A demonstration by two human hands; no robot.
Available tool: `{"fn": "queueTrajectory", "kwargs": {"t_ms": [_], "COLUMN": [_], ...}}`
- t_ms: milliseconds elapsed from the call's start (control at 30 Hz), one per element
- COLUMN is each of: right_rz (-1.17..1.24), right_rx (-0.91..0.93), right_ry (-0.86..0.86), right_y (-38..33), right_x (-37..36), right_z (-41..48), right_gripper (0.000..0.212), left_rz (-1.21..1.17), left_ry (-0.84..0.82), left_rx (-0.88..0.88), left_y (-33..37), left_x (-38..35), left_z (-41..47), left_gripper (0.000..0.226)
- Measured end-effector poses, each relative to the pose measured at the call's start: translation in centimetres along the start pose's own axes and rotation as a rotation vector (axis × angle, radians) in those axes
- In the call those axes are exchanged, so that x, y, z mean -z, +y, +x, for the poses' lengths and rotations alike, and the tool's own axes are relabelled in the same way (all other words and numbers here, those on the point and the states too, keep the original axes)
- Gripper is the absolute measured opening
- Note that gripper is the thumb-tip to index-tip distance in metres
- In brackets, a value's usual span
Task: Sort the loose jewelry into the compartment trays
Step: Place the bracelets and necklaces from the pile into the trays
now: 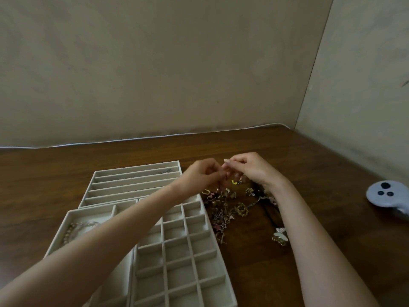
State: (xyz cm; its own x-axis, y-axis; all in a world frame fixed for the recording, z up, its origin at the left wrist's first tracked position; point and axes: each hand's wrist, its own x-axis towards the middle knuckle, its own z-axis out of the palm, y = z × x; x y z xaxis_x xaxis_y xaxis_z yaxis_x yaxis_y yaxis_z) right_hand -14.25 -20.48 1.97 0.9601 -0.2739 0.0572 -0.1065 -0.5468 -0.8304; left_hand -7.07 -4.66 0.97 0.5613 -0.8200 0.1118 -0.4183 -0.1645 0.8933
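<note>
Three pale fabric-lined trays lie on the left half of a dark wooden table (pixel 314 165). Nearest the left edge, a tray with large compartments (pixel 66 214) holds a beaded bracelet (pixel 74 229). Behind it is a tray of long slots (pixel 132 168), and to its right a grid tray (pixel 190 247) of small square cells. A bare forearm crosses over all three.

The left hand (pixel 203 176) and right hand (pixel 250 169) meet in the air beyond the grid tray, fingers curled and fingertips together. Both pinch a small piece (pixel 223 172) between them, too small and blurred to name.

Just below the hands, touching the grid tray's right side, lies the loose jewelry (pixel 230 207) – a tangled pile of gold, pink and dark bits on the bare wood. A pale butterfly-shaped piece (pixel 280 235) sits apart, beside the right forearm.

Far right, near the table edge, rests a white handheld controller (pixel 387 193) with dark buttons.
</note>
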Motion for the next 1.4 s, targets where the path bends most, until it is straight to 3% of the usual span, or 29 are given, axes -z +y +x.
{"fn": "queueTrajectory", "kwargs": {"t_ms": [133,333,500,733,900,1033,1200,1400], "right_rz": [0.109,0.094,0.274,0.493,0.639,0.778,0.972,0.975], "right_rx": [0.017,0.003,-0.015,0.058,0.08,0.116,0.301,0.397], "right_ry": [-0.158,-0.28,-0.221,-0.011,0.061,0.109,0.108,0.131], "right_y": [-0.3,0.1,0.3,0.7,0.4,0.4,0.2,0.3], "right_x": [-0.3,-0.2,-0.2,0.2,-0.2,0.0,0.4,0.3], "right_z": [-0.2,-0.1,0.1,0.6,0.8,0.7,0.5,0.9], "right_gripper": [0.05,0.023,0.018,0.015,0.014,0.014,0.017,0.015], "left_rz": [-0.31,-0.35,-0.243,-0.071,0.214,0.274,0.283,0.174], "left_ry": [0.104,0.314,0.41,0.163,-0.02,-0.06,-0.086,-0.094], "left_rx": [0.026,-0.022,0.01,0.098,0.052,0.02,0.001,0.013], "left_y": [0.3,0.3,-0.1,-0.9,-1.6,-1.8,-2.0,-1.6], "left_x": [0.7,1.3,2.0,1.8,1.0,0.8,0.6,0.8], "left_z": [-0.2,-0.2,0.1,-0.3,0.0,0.2,0.4,0.1], "left_gripper": [0.008,0.012,0.008,0.009,0.011,0.009,0.012,0.011]}}
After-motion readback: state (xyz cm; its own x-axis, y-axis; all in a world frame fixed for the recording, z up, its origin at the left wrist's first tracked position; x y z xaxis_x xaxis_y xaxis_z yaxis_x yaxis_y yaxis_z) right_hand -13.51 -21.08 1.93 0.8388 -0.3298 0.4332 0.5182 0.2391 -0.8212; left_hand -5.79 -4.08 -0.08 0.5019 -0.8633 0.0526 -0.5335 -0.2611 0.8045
